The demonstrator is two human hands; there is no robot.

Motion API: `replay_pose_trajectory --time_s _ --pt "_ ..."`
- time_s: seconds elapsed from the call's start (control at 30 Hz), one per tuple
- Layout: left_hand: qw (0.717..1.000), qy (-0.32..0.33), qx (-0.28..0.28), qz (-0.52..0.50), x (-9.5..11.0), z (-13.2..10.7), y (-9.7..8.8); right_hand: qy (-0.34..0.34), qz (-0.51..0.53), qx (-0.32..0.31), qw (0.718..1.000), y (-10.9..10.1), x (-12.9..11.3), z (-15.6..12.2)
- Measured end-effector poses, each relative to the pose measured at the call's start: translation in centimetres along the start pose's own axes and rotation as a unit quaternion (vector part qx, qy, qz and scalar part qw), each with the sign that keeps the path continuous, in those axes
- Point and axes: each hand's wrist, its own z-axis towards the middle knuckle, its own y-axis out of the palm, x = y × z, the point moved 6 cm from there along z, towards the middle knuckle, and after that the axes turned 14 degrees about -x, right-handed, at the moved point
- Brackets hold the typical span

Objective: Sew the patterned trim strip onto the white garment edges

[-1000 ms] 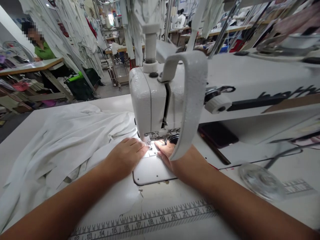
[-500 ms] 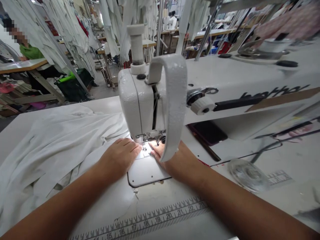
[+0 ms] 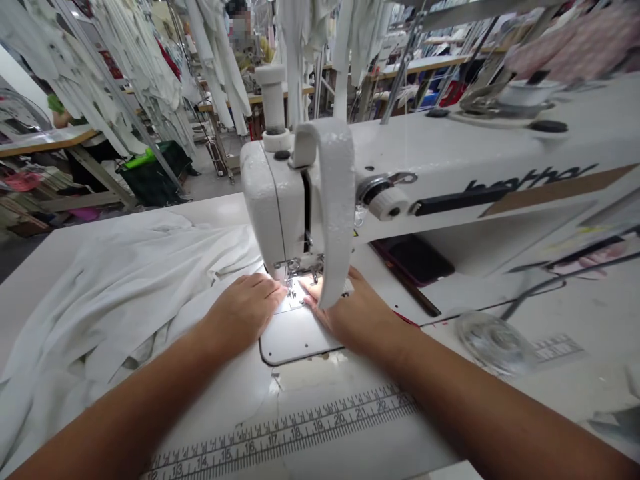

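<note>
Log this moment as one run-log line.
left hand: flat on white fabric, by presser foot | right hand: right of presser foot, beside plate

Close head-worn view, facing forward and down over the sewing machine (image 3: 285, 200)

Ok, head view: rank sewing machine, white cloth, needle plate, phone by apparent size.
1. Sewing machine
2. White cloth
3. Needle plate and phone: they look about alike, and nearness to the camera makes it unsure, so no ranking.
</note>
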Motion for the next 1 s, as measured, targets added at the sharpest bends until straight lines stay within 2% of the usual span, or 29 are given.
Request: replay_pose_trajectory --time_s 0.13,0.43,0.6,0.7,0.83,0.93,1.0 --pt "1.0 0.001 0.012 -0.006 0.1 -0.1 -0.2 0.004 -0.007 0.007 1.0 -0.2 -0.1 -0.1" --pt "0.999 -0.015 -0.014 -0.026 -0.1 0.0 0.1 0.002 -0.009 0.024 1.0 -0.2 -0.2 -0.2" --pt "0.996 -0.034 -0.075 -0.03 -0.2 -0.3 0.2 0.002 0.014 0.036 0.999 -0.8 -0.1 -0.6" --pt "0.989 -0.073 -0.126 -0.004 0.0 -1.4 -0.1 0.007 0.037 0.042 0.998 -1.3 -0.1 -1.4" --pt "0.975 -0.144 -0.169 -0.007 2.2 -3.1 -0.7 -0.015 0.069 0.037 0.997 -1.5 -0.8 -2.2" --pt "0.964 -0.134 -0.225 -0.046 5.1 -3.2 -0.5 -0.043 0.082 0.034 0.995 -1.1 -1.5 -2.4" --pt "0.957 -0.123 -0.252 -0.073 6.2 -2.5 -0.7 -0.055 0.086 0.036 0.994 -0.7 -1.7 -2.2"
